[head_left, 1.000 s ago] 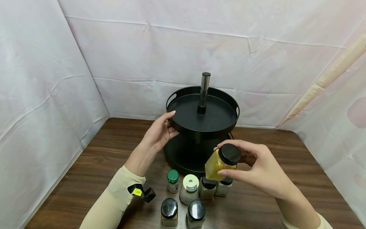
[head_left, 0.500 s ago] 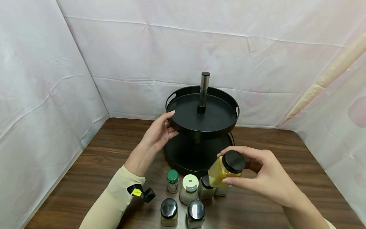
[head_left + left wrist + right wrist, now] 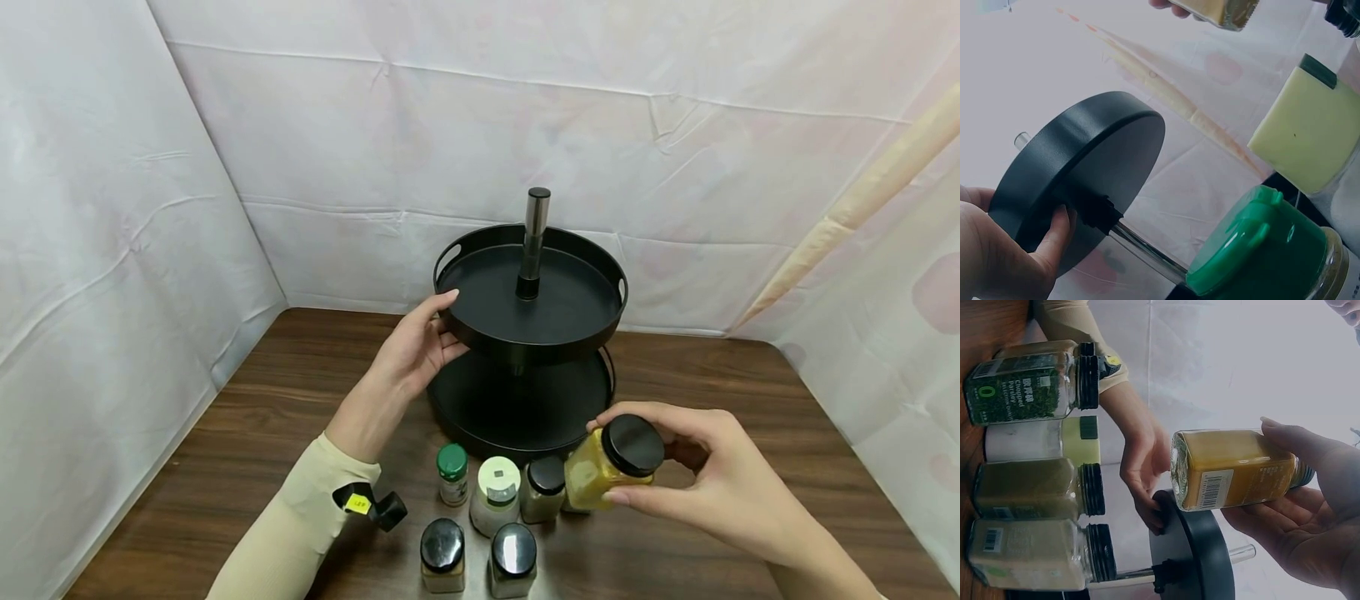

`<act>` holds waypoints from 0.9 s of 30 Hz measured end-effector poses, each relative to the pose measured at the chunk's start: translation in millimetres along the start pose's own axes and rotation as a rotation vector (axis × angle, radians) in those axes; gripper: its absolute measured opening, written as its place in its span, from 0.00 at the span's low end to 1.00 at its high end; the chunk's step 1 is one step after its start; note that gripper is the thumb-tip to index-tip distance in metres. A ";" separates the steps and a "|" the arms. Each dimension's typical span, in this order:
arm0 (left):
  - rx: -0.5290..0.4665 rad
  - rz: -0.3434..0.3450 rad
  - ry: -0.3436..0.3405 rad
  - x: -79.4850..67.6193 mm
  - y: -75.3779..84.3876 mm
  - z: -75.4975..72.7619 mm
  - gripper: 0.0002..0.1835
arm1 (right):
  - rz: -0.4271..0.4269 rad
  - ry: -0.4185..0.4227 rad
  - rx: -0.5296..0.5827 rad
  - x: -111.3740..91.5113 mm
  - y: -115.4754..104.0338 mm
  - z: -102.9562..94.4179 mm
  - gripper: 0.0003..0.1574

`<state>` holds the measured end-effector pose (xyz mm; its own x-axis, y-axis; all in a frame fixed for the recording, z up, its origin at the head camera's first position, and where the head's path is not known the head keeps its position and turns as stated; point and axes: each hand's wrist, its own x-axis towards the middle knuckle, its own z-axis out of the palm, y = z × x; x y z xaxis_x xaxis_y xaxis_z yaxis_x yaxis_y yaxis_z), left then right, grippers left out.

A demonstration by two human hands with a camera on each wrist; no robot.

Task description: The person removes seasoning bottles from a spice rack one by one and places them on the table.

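Observation:
My left hand [image 3: 408, 354] grips the upper tier's left rim on a black two-tier tray [image 3: 573, 300], thumb over the edge and fingers underneath. The left wrist view shows those fingers against the tier's underside. Between the thumb and fingers of my right hand [image 3: 712, 479] is a spice jar [image 3: 592, 475] of yellow powder with a black lid. It is raised and tilted to the right of the lower tier [image 3: 517, 408]. From the right wrist view, a barcode label shows on the jar [image 3: 1235, 469]. Below it, another jar is mostly hidden in the head view.
In front of the tray stand a green-capped shaker [image 3: 452, 477], a pale-lidded container [image 3: 495, 504] and a black-lidded jar [image 3: 543, 492]. Two more black-lidded jars [image 3: 442, 554] are nearer; one has a chopped parsley label [image 3: 1019, 390]. White cloth [image 3: 525, 125] hangs behind the wooden table [image 3: 705, 367].
My right hand has moved right and down toward the near side with the yellow spice jar, away from the tray. The left hand keeps its hold on the rim.

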<state>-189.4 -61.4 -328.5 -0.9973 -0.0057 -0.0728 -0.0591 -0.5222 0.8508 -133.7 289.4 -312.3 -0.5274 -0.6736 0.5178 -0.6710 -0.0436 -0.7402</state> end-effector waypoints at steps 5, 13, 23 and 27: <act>-0.003 0.000 -0.002 -1.0 1.0 -0.3 0.21 | 0.031 0.013 -0.033 -6.5 -0.5 -2.5 0.42; -0.002 0.000 0.004 0.0 0.9 -0.8 0.21 | 0.029 0.003 -0.045 -7.5 -0.3 -2.3 0.42; -0.011 -0.003 0.003 -0.6 0.4 -0.3 0.21 | 0.015 -0.049 -0.048 -14.7 4.5 4.2 0.42; -0.008 -0.002 0.005 -0.1 0.1 0.1 0.21 | 0.028 -0.066 -0.070 -19.1 8.2 8.4 0.41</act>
<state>-189.3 -61.4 -328.3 -0.9970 -0.0086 -0.0770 -0.0608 -0.5294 0.8462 -124.8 295.7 -331.8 -0.5124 -0.7214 0.4659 -0.6926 0.0264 -0.7208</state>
